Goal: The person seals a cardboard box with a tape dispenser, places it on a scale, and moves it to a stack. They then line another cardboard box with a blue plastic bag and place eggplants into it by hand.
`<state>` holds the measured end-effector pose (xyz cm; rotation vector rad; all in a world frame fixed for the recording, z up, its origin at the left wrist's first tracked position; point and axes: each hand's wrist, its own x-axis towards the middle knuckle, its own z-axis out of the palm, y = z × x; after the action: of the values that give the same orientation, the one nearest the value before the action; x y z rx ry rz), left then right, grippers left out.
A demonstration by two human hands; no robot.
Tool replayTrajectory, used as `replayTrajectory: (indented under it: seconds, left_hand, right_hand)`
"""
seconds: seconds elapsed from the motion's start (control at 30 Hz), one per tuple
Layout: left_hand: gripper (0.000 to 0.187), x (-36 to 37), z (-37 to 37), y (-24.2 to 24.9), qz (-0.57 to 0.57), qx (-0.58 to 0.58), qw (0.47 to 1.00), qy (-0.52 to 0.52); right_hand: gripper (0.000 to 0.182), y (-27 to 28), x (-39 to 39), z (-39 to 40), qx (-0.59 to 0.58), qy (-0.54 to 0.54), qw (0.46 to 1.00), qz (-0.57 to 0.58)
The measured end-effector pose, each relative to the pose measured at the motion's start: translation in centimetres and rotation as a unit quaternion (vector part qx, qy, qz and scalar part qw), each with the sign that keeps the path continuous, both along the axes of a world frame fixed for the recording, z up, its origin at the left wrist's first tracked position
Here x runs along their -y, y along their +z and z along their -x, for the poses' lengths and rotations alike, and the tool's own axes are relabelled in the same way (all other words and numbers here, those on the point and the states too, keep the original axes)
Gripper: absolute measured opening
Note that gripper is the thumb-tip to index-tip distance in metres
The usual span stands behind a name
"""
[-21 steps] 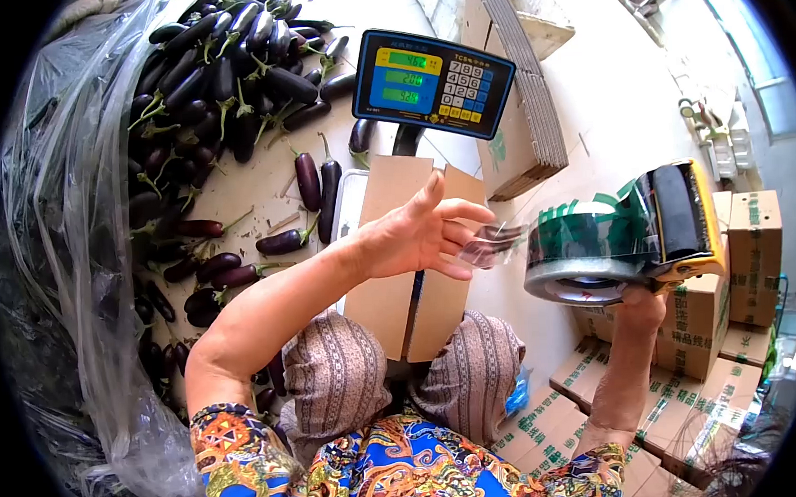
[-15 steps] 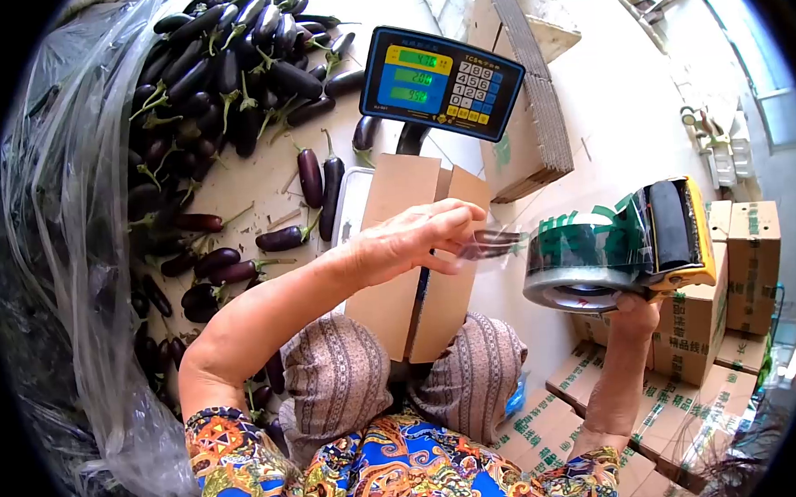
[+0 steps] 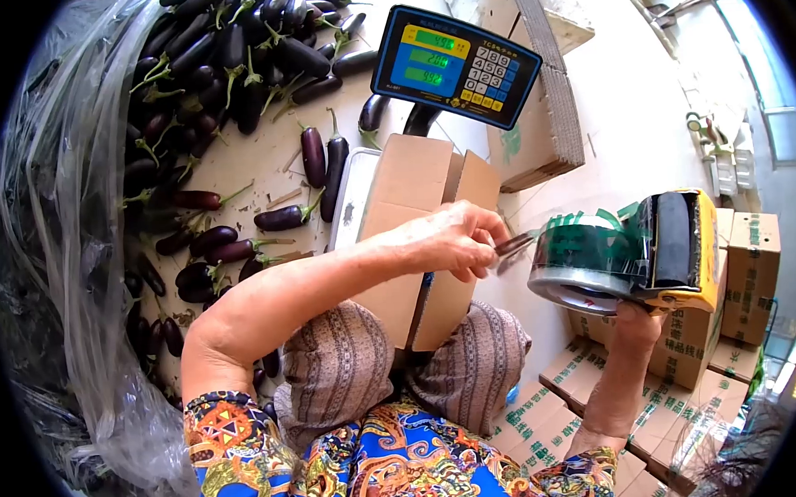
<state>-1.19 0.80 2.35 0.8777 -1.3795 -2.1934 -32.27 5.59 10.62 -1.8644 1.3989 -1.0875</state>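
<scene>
Right of the carton (image 3: pixel 413 189), tape (image 3: pixel 516 240) held out

The tape's loose end is pinched in the fingers of the left hand (image 3: pixel 470 240). The dispenser (image 3: pixel 686 242), its roll (image 3: pixel 579 261) facing left, is gripped from below by the right hand (image 3: pixel 638 324), whose fingers are mostly hidden. The carton is set on a scale (image 3: pixel 351 201); eggplants (image 3: pixel 302 55) are heaped far left, printed boxes (image 3: pixel 687 346) stacked near right.

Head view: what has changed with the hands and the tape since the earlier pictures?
The left hand, spread open at first, has turned over and curled shut, apparently pinching the loose tape end. The scale display shows changed digits. As before, the right hand holds the tape dispenser, and the carton stays in place.
</scene>
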Motion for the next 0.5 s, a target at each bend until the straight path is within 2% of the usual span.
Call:
replayTrajectory:
  seconds: [0.03,0.07,0.13,0.17,0.2,0.23,0.27,0.3,0.33,0.37,0.4,0.47,0.5]
  left_hand:
    - [0.024,0.4,-0.4,0.4,0.121,0.078,0.989,0.014]
    - [0.018,0.6,-0.5,-0.1,0.324,0.172,0.927,0.079]
    - [0.017,2.0,-1.7,-0.9,0.461,0.217,0.841,0.180]
    - [0.014,2.3,-2.8,-0.8,0.434,0.212,0.860,0.165]
    - [0.012,2.4,-3.8,-0.4,0.407,0.206,0.877,0.148]
    - [0.012,2.4,-4.1,-1.3,0.448,0.277,0.829,0.185]
    - [0.014,2.3,-5.2,-1.7,0.466,0.257,0.819,0.216]
    - [0.015,2.0,-6.3,-1.6,0.421,0.246,0.843,0.227]
    - [0.016,1.8,-7.4,-1.3,0.374,0.234,0.866,0.236]
    - [0.016,1.6,-8.4,-1.1,0.260,0.205,0.918,0.218]
    - [0.018,1.2,-9.2,-1.3,0.298,0.223,0.904,0.212]
    - [0.017,0.0,-9.5,-1.0,0.372,0.351,0.834,0.206]
    - [0.016,-0.1,-9.8,-1.4,0.504,0.349,0.755,0.233]
  right_hand:
    - [0.063,-0.3,0.3,1.1,-0.072,0.007,0.997,0.033]
    - [0.061,-0.1,0.5,1.2,-0.135,0.016,0.989,0.061]
    - [0.057,1.0,0.6,-0.1,-0.353,0.056,0.924,0.140]
    - [0.055,1.2,0.4,-0.7,-0.402,0.069,0.898,0.163]
    - [0.057,1.2,0.3,-0.7,-0.403,0.072,0.897,0.164]
    - [0.059,1.1,0.0,-0.8,-0.314,0.057,0.941,0.109]
    - [0.062,1.1,-0.2,-0.9,-0.213,0.031,0.975,0.054]
    - [0.065,1.1,-0.5,-1.1,-0.161,0.011,0.987,0.025]
    - [0.076,1.4,-0.5,-1.4,-0.240,0.062,0.966,0.070]
    - [0.087,1.8,-0.5,-1.6,-0.312,0.110,0.935,0.125]
    - [0.100,2.2,-0.5,-1.9,-0.370,0.154,0.898,0.184]
    - [0.108,0.6,-1.0,-1.9,-0.199,0.134,0.966,0.103]
    - [0.102,0.6,-0.6,-3.0,-0.178,0.151,0.963,0.133]
